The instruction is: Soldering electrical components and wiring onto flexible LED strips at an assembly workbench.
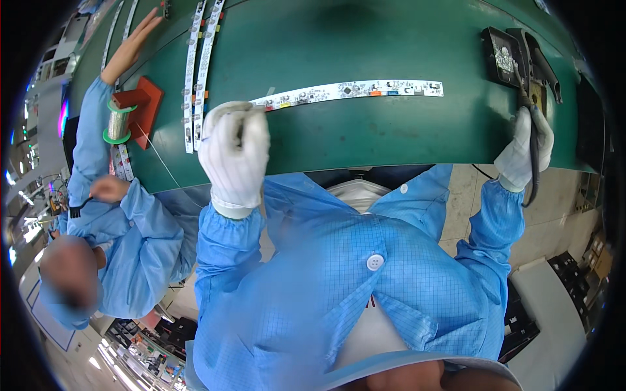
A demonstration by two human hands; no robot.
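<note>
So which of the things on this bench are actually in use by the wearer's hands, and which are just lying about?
In use:
- left hand, gloved, at the end of the white LED strip
- right hand, gloved, holding the soldering iron by its black stand

Lying about:
- two more strips on the green belt
- solder spool beside a co-worker's hand

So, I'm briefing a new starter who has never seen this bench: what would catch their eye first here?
Probably the long white circuit strip lying across the green belt, its left end at the gloved left hand. Next, the right hand at the belt's right edge, gripping a dark corded tool by a black stand. At far left, a co-worker in a blue coat sits by a wire spool.
</note>
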